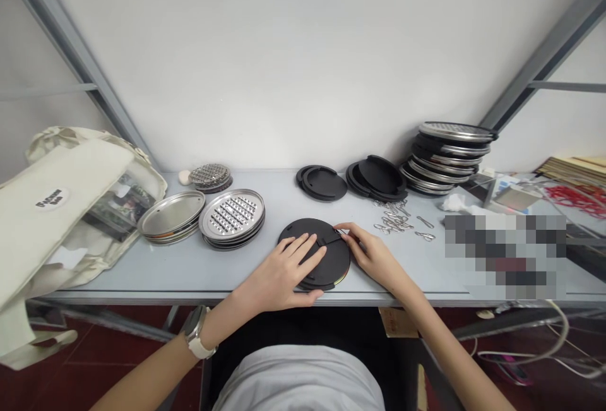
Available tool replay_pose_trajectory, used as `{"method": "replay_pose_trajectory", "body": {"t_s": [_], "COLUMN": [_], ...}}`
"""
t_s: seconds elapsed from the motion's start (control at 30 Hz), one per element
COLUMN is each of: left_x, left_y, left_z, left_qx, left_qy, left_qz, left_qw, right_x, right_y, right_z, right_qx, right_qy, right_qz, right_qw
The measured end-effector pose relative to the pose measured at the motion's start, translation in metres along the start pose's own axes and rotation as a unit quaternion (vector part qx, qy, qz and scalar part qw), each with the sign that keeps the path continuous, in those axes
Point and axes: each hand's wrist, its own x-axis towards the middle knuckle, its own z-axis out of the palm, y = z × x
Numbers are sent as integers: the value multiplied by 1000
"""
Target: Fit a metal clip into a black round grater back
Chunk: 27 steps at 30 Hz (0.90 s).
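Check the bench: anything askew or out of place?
The stack of metal-rimmed discs at the back right looks odd: it leans, its layers tilted instead of lying flat. The canvas tote also sags over the left edge of the bench.

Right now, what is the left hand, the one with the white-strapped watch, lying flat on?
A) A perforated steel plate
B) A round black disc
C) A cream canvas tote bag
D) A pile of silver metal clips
B: the left hand lies flat on the round black disc, with its fingers spread across the top.
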Motion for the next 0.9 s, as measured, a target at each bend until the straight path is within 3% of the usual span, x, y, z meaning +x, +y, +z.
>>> {"method": "replay_pose_trajectory", "body": {"t_s": [0.9], "left_x": [1], "left_y": [1], "left_z": [-1], "left_qx": [15], "left_qy": [-18], "left_qz": [-3], "left_qw": [1000], "right_x": [1], "right_y": [7], "right_z": [4], "right_qx": [26], "right_qy": [8], "right_qz": [-17], "right_qw": [999]}}
